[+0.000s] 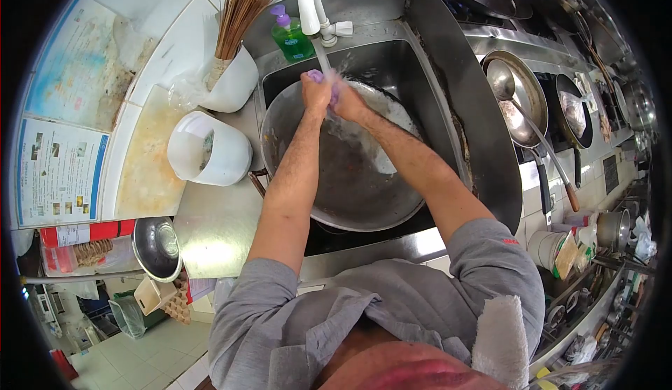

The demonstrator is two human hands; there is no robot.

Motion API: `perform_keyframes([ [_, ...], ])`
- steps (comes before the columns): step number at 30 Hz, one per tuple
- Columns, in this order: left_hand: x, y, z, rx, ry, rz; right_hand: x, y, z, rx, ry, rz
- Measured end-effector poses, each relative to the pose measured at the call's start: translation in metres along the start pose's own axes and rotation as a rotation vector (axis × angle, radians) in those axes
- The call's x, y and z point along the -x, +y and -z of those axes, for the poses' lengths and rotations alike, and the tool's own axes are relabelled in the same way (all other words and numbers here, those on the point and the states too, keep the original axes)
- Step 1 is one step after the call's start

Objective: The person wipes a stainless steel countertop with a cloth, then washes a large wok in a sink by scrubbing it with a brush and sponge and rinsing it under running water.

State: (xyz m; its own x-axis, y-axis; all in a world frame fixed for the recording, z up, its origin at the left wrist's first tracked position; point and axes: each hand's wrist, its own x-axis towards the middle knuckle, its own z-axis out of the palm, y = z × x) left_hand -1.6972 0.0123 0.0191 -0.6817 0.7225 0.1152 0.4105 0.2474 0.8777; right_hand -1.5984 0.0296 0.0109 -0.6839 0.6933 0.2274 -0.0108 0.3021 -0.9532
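Note:
Under the running water of the white tap (309, 10), my left hand (316, 94) and my right hand (353, 104) are close together, both closed on a crumpled purple cloth (316, 76). Parts of the cloth stick out between the fingers; splashing water blurs the right fingers. Below my hands a large round metal pan (343, 192) lies tilted in the steel sink (418, 64), with water and whitish suds on its right side. A green soap bottle (294, 45) with a purple pump stands beside the tap.
Left of the sink stand a white bucket (222, 153) and a white container (236, 82) holding a stick brush (238, 22). A metal bowl (157, 248) sits lower left. On the right, beyond the sink's raised wall, are a frying pan (535, 82) and a ladle (535, 125).

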Motion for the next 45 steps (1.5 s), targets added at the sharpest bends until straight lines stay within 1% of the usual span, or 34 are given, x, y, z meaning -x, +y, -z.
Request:
perform_keyframes([
  [2,-0.003,0.003,-0.003,0.557,-0.064,0.256,0.001,0.0,0.005,0.573,0.192,-0.172],
  [3,-0.003,0.003,-0.001,0.555,-0.058,0.252,0.003,0.0,0.015,0.416,0.149,-0.43],
  [4,0.004,0.014,0.008,0.628,-0.14,0.242,0.001,0.008,0.018,0.413,0.148,-0.428],
  [6,0.003,0.018,0.011,0.706,-0.224,0.23,-0.007,0.03,0.023,0.014,0.21,-0.309],
  [10,0.002,0.013,0.004,0.51,-0.17,0.078,-0.005,0.025,0.025,0.004,0.248,-0.241],
  [11,0.001,0.017,0.005,0.432,-0.138,0.033,0.0,0.022,0.026,0.085,0.345,-0.267],
  [12,-0.001,0.021,0.008,0.432,-0.136,0.025,0.001,0.019,0.029,0.084,0.347,-0.258],
  [14,-0.006,0.014,0.009,0.418,-0.14,0.008,0.007,0.017,0.038,-0.237,0.457,-0.46],
  [15,-0.008,0.008,0.011,0.418,-0.139,0.009,0.005,0.017,0.043,-0.347,0.461,-0.418],
  [16,-0.009,0.007,0.018,0.227,-0.129,-0.01,0.004,0.011,0.045,-0.346,0.459,-0.418],
  [17,-0.01,0.001,0.022,0.036,-0.122,-0.028,0.001,-0.007,0.048,-0.609,0.382,-0.36],
  [18,-0.01,-0.004,0.023,0.037,-0.128,-0.03,-0.003,-0.026,0.054,-0.868,0.303,-0.294],
  [19,-0.01,-0.018,0.018,0.176,-0.159,0.072,-0.003,-0.064,0.056,-0.896,0.321,-0.381],
  [21,-0.005,-0.021,0.013,0.449,-0.252,0.281,-0.013,-0.086,0.057,-0.913,0.296,-0.359],
  [22,0.007,-0.005,0.016,0.448,-0.253,0.278,-0.019,-0.095,0.055,-0.93,0.262,-0.341],
  [24,0.036,0.04,0.023,0.852,-0.344,0.531,-0.024,-0.127,0.05,-0.933,0.254,-0.343],
  [25,0.042,0.043,0.02,0.993,-0.486,0.453,-0.026,-0.133,0.048,-0.935,0.246,-0.346],
  [26,0.045,0.047,0.017,0.995,-0.486,0.451,-0.03,-0.132,0.048,-0.932,0.245,-0.344],
  [28,0.048,0.055,0.013,1.313,-0.423,0.84,-0.036,-0.131,0.05,-0.91,0.226,-0.305],
  [29,0.043,0.042,0.004,1.481,-0.578,0.598,-0.033,-0.134,0.053,-0.906,0.228,-0.305],
  [30,0.034,0.031,-0.005,1.484,-0.579,0.601,-0.026,-0.137,0.057,-0.906,0.283,-0.302],
  [31,0.028,0.03,-0.008,1.455,-0.541,0.503,-0.02,-0.137,0.062,-0.907,0.338,-0.299],
  [32,0.021,0.028,-0.011,1.424,-0.503,0.406,-0.018,-0.115,0.072,-0.906,0.341,-0.302],
  [34,0.006,0.009,-0.017,1.41,-0.514,0.442,-0.016,-0.053,0.089,-0.785,0.453,-0.24],
  [35,0.006,0.013,-0.015,1.149,-0.239,0.342,-0.008,-0.055,0.089,-0.784,0.451,-0.239],
  [36,0.006,0.017,-0.012,0.876,0.024,0.241,0.007,-0.055,0.084,-0.623,0.505,-0.542],
  [37,0.013,0.029,-0.006,0.889,0.092,0.188,0.014,-0.056,0.079,-0.45,0.548,-0.841],
  [38,0.018,0.034,-0.005,0.886,0.099,0.189,0.015,-0.043,0.07,-0.586,0.535,-0.94],
  [40,0.031,0.041,-0.001,0.381,-0.006,-0.072,0.009,-0.025,0.054,-1.017,0.526,-1.106],
  [41,0.04,0.046,0.001,0.32,-0.07,-0.131,0.008,-0.013,0.049,-1.014,0.51,-1.12],
  [42,0.048,0.05,0.004,0.258,-0.131,-0.186,0.007,-0.001,0.045,-1.209,0.347,-0.904],
  [43,0.055,0.054,0.009,0.292,-0.193,-0.114,0.005,0.008,0.037,-1.39,0.181,-0.679],
  [44,0.05,0.041,0.005,0.261,-0.165,-0.105,0.006,0.001,0.028,-1.394,0.164,-0.698],
  [45,0.042,0.031,0.001,0.327,-0.078,-0.119,0.007,-0.006,0.023,-1.256,0.257,-0.622],
])
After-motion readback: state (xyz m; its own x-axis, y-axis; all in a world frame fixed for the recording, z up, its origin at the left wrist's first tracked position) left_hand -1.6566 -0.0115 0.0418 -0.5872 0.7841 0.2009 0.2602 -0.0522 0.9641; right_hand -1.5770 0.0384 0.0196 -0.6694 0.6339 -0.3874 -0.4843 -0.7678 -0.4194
